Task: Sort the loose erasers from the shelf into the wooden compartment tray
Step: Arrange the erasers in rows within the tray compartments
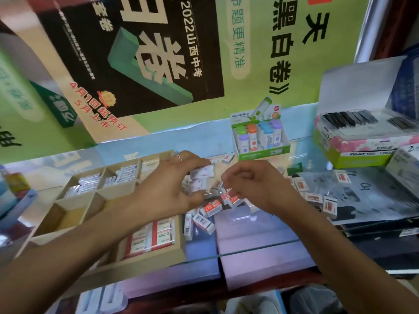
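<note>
Here, both hands work over a scatter of loose erasers (212, 208) on the glass shelf (260, 234), just right of the wooden compartment tray (68, 214). The left hand (172, 182), a ring on one finger, grips a small stack of white-wrapped erasers (201, 176) between thumb and curled fingers, above the tray's right edge. The right hand (251, 184) pinches a red-and-white eraser (231, 198) at the top of the heap, though motion blur makes it hard to tell whether it holds one or two. Several tray compartments already hold packed erasers; the near-left one looks bare. More erasers lie spread to the right, on a grey printed sheet (362, 196). Behind stands a green display box of correction-tape dispensers (260, 141), and a box of dark pens (353, 132) sits at far right.
</note>
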Demonstrator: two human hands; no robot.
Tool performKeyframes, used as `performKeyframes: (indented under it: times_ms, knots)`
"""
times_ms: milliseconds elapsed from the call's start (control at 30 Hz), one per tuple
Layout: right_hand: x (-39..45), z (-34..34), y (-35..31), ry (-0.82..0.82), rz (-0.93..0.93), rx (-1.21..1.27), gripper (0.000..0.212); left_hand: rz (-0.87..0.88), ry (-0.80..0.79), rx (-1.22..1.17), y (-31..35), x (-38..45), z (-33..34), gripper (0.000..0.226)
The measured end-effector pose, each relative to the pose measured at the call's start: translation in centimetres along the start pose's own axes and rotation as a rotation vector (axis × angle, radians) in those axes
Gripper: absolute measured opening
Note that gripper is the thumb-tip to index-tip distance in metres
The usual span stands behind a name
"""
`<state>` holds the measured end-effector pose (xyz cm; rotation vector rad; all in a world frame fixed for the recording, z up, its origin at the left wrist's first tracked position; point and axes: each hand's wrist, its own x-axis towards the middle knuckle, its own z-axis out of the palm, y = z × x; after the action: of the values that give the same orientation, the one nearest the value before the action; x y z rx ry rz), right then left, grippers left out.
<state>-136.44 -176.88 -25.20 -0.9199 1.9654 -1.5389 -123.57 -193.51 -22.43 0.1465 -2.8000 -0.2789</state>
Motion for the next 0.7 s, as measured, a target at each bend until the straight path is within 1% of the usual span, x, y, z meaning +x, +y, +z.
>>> performKeyframes:
  times_ms: [100, 167, 233, 333, 467, 600, 700]
  knots:
    - [-0.9, 2.3, -1.5, -0.131, 0.025, 0.086, 0.015, -0.011, 0.057, 0.001, 0.7, -3.1, -0.7, 0.062]
    - [-1.3, 4.2, -2.4, -0.191, 0.03, 0.12, 0.017, -0.028, 0.065, 0.025, 0.8, -5.3, -1.4, 0.061]
    - [-1.7, 5.0, -2.9, -0.213, 0.05, 0.146, 0.017, -0.036, 0.057, 0.055, 0.9, -6.4, -1.7, 0.06]
    - [-2.1, 7.9, -4.1, -0.302, 0.079, 0.181, 0.015, -0.073, 0.091, 0.099, 0.0, -9.3, -2.9, 0.057]
    - [-2.6, 11.9, -5.5, -0.321, 0.107, 0.184, 0.025, -0.127, 0.136, 0.114, -1.4, -12.6, -3.9, 0.057]
    - [-2.7, 15.4, -6.6, -0.37, 0.154, 0.157, 0.012, -0.167, 0.145, 0.074, -3.2, -16.0, -5.3, 0.057]
    - [-2.6, 18.2, -7.0, -0.414, 0.164, 0.152, 0.013, -0.197, 0.146, 0.043, -4.8, -18.4, -6.5, 0.057]
